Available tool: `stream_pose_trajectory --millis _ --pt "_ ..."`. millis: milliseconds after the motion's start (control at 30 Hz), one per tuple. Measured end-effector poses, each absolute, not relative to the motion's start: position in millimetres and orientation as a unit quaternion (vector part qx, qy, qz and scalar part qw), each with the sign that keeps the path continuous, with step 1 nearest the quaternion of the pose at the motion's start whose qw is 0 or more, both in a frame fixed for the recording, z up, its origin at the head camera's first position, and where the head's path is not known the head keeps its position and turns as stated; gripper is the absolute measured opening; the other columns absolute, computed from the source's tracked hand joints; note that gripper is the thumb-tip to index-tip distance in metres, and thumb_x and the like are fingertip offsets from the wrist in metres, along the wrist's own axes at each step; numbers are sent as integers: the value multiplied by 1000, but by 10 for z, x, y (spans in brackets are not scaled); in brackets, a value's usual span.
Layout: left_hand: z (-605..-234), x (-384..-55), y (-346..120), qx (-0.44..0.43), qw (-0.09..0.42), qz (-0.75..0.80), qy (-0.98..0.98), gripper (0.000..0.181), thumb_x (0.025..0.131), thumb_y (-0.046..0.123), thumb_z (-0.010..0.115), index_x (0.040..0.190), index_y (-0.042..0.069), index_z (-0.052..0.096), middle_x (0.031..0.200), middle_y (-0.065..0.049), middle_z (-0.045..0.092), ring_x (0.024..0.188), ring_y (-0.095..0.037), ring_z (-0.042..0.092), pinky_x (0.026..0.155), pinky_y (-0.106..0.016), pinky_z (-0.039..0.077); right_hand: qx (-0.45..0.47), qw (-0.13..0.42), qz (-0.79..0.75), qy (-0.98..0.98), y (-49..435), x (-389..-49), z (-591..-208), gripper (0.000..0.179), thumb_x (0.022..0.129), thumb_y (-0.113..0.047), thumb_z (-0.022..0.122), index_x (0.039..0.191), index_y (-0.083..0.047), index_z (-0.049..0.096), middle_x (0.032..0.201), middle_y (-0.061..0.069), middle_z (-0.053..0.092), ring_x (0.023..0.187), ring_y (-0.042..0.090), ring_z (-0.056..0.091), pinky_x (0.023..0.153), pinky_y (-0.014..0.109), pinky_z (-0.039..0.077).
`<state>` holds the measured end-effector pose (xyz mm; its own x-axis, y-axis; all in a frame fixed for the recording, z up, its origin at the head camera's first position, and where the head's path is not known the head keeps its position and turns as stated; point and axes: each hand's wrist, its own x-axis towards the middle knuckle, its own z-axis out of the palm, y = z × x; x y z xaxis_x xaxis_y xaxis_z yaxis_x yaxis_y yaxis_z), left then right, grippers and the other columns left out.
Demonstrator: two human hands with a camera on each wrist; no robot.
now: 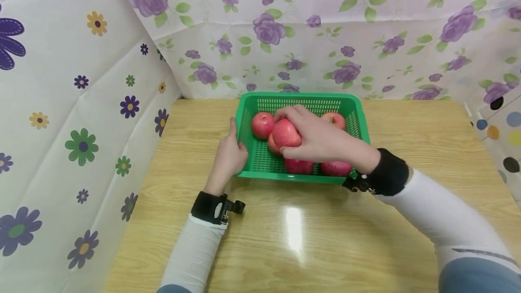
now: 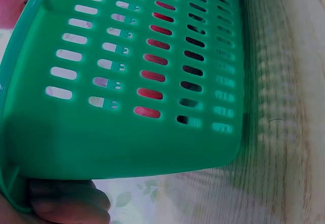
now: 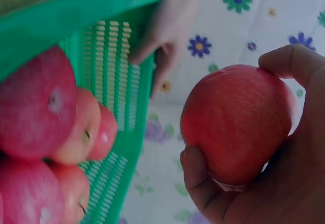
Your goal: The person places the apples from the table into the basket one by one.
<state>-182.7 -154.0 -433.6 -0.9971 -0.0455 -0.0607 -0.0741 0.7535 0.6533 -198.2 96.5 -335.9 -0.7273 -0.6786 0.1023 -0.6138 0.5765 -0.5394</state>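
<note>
My right hand (image 1: pixel 319 139) grips a red apple (image 1: pixel 286 133) above the green plastic basket (image 1: pixel 293 177). In the right wrist view, the thumb and fingers curl round this apple (image 3: pixel 236 125), clear of the other fruit. At the basket's left end, my left hand (image 1: pixel 229 155) holds the rim, its thumb toward the inside. The left wrist view shows curled fingers (image 2: pixel 71 202) beneath the rim at a corner. Several apples lie inside, including one at the left (image 1: pixel 262 125) and one at the back right (image 1: pixel 333 119). Another, partly hidden, lies below the held apple.
The basket stands on a wooden table (image 1: pixel 260 229) near its back edge. Behind it hangs a cloth with purple flowers (image 1: pixel 268 30), and a flowered sheet (image 1: pixel 81 116) borders the left side. A dotted covering (image 1: pixel 500 134) shows at the right edge.
</note>
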Motion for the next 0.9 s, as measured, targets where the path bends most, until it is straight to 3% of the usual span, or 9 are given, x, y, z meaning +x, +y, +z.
stream_pose_trajectory --millis 167,300,400,633,900 --pt "-4343 -1828 -1548 -31 19 348 937 84 94 3 47 160 12 -4 61 -11 55 44 -21 51 42 -30 43 -382 79 -219 895 739 -2003 -3515 64 78 -46 67 134 -25 47 124 1 46 103 13 46 75 36 53" --pt "-4352 -1831 -1558 -30 16 350 936 83 93 3 47 160 10 -2 60 -11 54 44 -21 50 41 -30 42 -396 101 -169 897 568 -2027 -3664 60 78 -48 64 130 -24 47 115 2 46 93 14 49 73 35 52" --pt "-4353 -1838 -1553 -26 11 353 935 82 93 4 47 160 8 0 60 -10 53 43 -21 49 41 -30 42 -405 108 -140 897 466 -2027 -3783 56 82 -50 61 129 -23 46 113 2 46 92 15 50 77 34 50" --pt "-4358 -1849 -1545 -34 12 366 930 76 96 7 45 160 7 2 60 -11 51 44 -23 48 43 -32 43 -399 119 -107 903 287 -1985 -3951 61 89 -49 57 140 -19 43 127 8 49 115 20 44 108 46 34" --pt "-4353 -1846 -1557 -43 -2 377 925 62 108 33 31 160 7 6 59 -8 47 45 -19 38 47 -38 39 -377 109 -61 918 70 -1983 -4103 71 93 -63 51 150 -22 42 137 12 53 124 29 44 106 49 37"
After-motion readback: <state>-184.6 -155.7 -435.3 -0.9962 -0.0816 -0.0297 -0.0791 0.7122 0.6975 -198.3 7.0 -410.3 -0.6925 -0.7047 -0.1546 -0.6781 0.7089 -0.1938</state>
